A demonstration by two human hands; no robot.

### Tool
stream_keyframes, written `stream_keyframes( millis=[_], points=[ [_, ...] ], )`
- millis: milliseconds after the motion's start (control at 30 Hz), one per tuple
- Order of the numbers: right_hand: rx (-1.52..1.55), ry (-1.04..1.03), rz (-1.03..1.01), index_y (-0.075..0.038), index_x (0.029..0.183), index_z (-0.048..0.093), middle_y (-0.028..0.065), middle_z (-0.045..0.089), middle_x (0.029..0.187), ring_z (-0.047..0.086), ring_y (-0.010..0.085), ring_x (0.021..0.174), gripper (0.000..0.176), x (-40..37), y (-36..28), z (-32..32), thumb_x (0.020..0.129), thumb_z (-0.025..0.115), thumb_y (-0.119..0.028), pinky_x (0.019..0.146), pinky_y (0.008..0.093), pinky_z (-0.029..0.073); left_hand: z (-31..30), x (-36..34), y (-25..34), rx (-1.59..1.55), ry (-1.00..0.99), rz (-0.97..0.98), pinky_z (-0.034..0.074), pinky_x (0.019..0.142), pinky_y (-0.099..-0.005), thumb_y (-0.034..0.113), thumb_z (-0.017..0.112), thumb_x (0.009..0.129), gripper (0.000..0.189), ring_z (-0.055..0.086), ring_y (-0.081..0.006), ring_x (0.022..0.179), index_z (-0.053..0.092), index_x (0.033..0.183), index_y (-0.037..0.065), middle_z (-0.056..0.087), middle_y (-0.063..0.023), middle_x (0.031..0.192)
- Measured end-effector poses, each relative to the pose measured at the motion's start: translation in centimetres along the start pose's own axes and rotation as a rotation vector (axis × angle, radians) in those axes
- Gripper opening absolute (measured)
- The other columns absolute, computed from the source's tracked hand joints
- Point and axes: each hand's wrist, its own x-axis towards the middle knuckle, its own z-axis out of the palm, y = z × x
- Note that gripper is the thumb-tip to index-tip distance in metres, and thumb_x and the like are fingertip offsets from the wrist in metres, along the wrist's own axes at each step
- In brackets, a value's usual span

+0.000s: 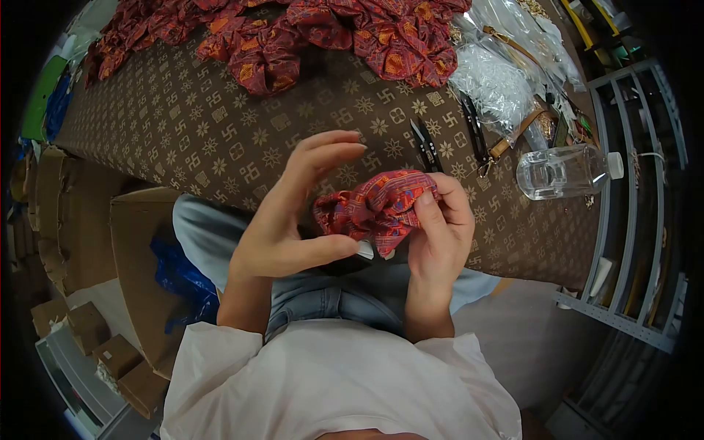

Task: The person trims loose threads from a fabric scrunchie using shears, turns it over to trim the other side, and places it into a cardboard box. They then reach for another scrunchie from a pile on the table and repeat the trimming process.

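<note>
A red patterned fabric scrunchie (378,205) is bunched up above my lap, close to the table's front edge. My right hand (444,235) pinches its right end, the thumb lying on top of the cloth and the fingers behind it. To the left, my left hand (293,213) is spread wide, fingers stretched above the scrunchie and thumb below it. A small white piece (365,250) shows by the left thumb tip, partly under the cloth. Just beyond the scrunchie lie black thread snips (425,148).
Piled along the table's far side is more gathered red fabric (323,37). At the right are black-handled pliers (475,132), clear plastic bags (495,84) and a clear bottle (565,172) lying down. A metal rack (623,220) borders the right; cardboard boxes (139,271) stand left.
</note>
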Motion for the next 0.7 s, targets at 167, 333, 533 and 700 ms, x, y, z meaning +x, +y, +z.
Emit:
stream_keyframes(
  millis=[167, 333, 533, 700],
  points=[
    [-0.093, 0.088, -0.126, 0.001, 0.106, 0.042, 0.0048, 0.049, 0.094, 0.045, 0.0083, 0.086, 0.029, -1.0, 1.1, 2.0, 0.082, 0.054, -0.011, 0.075, 0.0216, 0.038, 1.8, -0.9, -1.7, 0.315, 0.068, 0.030, 0.042, 0.055, -0.0241, 0.000, 0.058, 0.074, 0.010, 0.053, -0.0156, 0.065, 0.054, 0.082, -0.004, 0.054, -0.0086, 0.074],
    [-0.140, 0.081, -0.020, 0.002, 0.096, 0.047, 0.0044, 0.053, 0.086, 0.049, 0.0075, 0.076, 0.021, -1.6, 1.7, 2.1, 0.082, 0.055, -0.011, 0.070, 0.0209, 0.041, 2.3, -1.9, -1.0, 0.047, 0.216, -0.275, 0.039, 0.053, -0.0196, 0.010, 0.048, 0.085, 0.013, 0.050, -0.0091, 0.063, 0.052, 0.081, -0.002, 0.053, -0.0049, 0.074],
    [0.406, 0.093, 0.235, 0.000, 0.095, 0.050, 0.0043, 0.055, 0.077, 0.047, 0.0075, 0.059, 0.020, -0.7, 0.7, 2.4, 0.087, 0.045, -0.017, 0.054, 0.0184, 0.039, 2.9, -1.1, -1.3, -0.557, 0.329, -0.308, 0.035, 0.042, -0.0165, 0.018, 0.039, 0.089, 0.019, 0.042, -0.0033, 0.049, 0.049, 0.084, 0.002, 0.055, -0.0049, 0.075],
    [0.763, -0.163, 0.447, 0.001, 0.093, 0.050, -0.0015, 0.045, 0.053, 0.033, 0.0055, 0.044, 0.028, -0.2, 1.2, 0.9, 0.090, 0.035, -0.023, 0.042, 0.0180, 0.027, 1.2, -1.3, -1.9, -1.035, 0.135, -0.538, 0.029, 0.038, -0.0199, 0.020, 0.033, 0.089, 0.024, 0.036, -0.0059, 0.040, 0.048, 0.083, 0.002, 0.051, -0.0030, 0.066]
  ],
)
